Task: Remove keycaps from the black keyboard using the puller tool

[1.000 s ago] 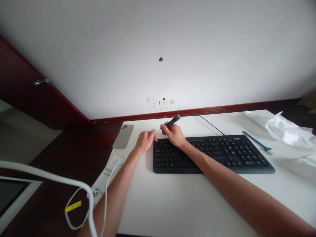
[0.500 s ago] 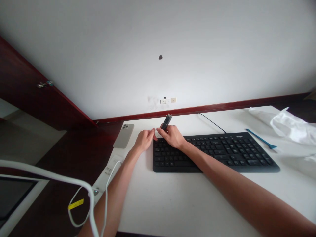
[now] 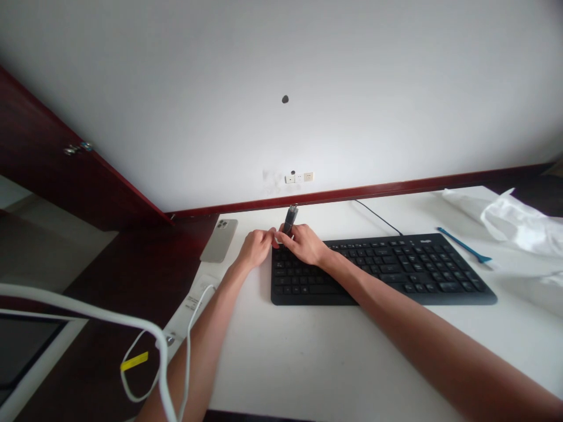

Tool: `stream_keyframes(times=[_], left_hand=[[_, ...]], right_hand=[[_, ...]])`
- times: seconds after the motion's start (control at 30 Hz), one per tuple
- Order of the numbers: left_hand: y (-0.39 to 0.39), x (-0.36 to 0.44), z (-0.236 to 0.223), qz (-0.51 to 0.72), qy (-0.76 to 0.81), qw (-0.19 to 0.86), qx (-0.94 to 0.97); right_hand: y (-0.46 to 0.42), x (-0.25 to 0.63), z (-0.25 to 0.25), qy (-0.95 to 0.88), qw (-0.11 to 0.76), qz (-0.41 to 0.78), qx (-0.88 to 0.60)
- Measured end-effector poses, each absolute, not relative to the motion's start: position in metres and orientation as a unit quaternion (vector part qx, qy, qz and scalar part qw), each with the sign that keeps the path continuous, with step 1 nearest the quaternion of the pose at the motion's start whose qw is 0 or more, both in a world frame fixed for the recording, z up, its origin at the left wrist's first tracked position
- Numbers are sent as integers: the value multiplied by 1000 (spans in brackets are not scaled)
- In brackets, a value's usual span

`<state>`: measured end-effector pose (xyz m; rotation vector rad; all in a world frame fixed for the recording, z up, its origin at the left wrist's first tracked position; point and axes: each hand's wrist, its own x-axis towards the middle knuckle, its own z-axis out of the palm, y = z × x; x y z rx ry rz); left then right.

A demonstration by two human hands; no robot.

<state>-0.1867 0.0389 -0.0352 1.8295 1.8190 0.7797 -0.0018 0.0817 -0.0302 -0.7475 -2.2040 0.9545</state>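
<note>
A black keyboard (image 3: 378, 269) lies on the white table. Over its upper left part, my right hand (image 3: 305, 243) is closed round a short black tool (image 3: 290, 218) with a greyish, squared-off end pointing up and away. The tool's lower end is hidden by the fingers. Close beside it, at the keyboard's far left corner, is my left hand (image 3: 255, 247), fingers and thumb pinched together. Its fingertips meet those of my right hand, and whatever they hold is too small to make out.
Left of my hands, a phone (image 3: 219, 240) lies face down near a white power strip (image 3: 193, 302) and white cables (image 3: 159, 337). A slim blue tool (image 3: 464, 244) and white crumpled plastic (image 3: 519, 225) are at the right. Beyond the table stands a wall with sockets (image 3: 299, 177).
The black tool has tilted more upright and shifted slightly left in my right hand. My left hand stays pinched at the keyboard's corner.
</note>
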Motion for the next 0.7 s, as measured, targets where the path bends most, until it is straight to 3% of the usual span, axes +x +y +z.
stream_keyframes(times=[0.7], left_hand=[[40, -182, -51, 268, 697, 135, 652]], right_hand=[[78, -3, -25, -849, 265, 316, -329]])
